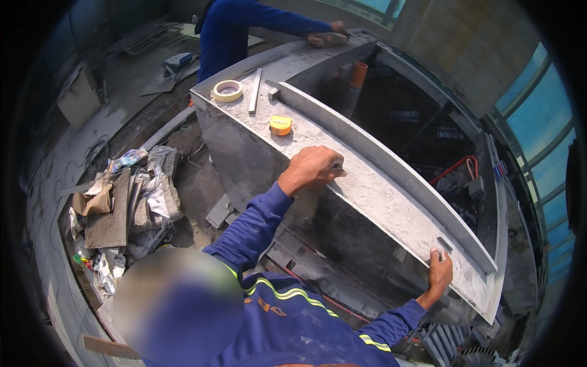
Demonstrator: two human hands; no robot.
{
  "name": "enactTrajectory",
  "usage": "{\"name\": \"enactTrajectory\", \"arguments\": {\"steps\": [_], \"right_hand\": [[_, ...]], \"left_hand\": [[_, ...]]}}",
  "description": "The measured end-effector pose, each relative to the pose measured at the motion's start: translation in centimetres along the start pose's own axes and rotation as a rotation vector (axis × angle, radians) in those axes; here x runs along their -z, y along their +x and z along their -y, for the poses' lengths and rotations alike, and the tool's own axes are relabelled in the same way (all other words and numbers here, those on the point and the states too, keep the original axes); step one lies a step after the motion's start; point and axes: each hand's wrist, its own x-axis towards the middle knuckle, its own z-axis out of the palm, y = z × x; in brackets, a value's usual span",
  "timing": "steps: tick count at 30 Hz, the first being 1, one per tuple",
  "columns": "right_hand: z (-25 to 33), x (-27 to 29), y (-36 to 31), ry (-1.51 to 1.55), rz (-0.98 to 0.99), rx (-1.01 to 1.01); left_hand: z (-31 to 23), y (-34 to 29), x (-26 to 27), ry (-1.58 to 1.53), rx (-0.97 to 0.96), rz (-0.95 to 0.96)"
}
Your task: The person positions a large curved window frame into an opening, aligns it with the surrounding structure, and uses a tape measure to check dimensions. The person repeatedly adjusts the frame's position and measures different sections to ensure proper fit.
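Observation:
My left hand rests over the near edge of a long, dusty pale ledge, its fingers curled. A small dark bit shows at the fingertips, too hidden to name. Farther right along the same edge, my right hand has its fingers bent in a pinch, next to a small dark block. Whether the fingers grip anything is hard to see. A yellow tape measure lies on the ledge beyond my left hand. Past it are a small grey block, a flat metal strip and a roll of masking tape.
An upright strip borders the ledge's far side; behind it is a dark cavity with an orange pipe and a red hose. A co-worker in blue works at the far end. Rubble and scraps are piled left.

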Motion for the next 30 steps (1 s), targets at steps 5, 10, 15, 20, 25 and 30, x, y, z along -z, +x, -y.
{"name": "enactTrajectory", "arguments": {"steps": [5,10,15,20,25,30], "right_hand": [[1.2,0.6,-0.4,0.057,0.053,-0.011],[1.4,0.6,-0.4,0.057,0.049,-0.036],[1.4,0.6,-0.6,0.046,0.030,-0.035],[2.3,1.4,-0.8,0.061,0.059,-0.018],[2.0,1.2,-0.9,0.056,0.027,-0.007],[0.3,-0.3,-0.2,0.020,-0.046,0.009]], "left_hand": [[-0.3,-0.2,0.5,0.021,0.035,0.028],[-0.4,-0.3,0.6,0.006,0.037,-0.004],[-0.3,-0.1,0.4,0.011,0.044,-0.002],[-0.3,-0.2,0.4,0.001,0.056,0.003],[-0.3,-0.1,0.5,-0.010,0.056,0.010],[-0.4,-0.1,0.4,-0.008,0.065,0.008]]}}
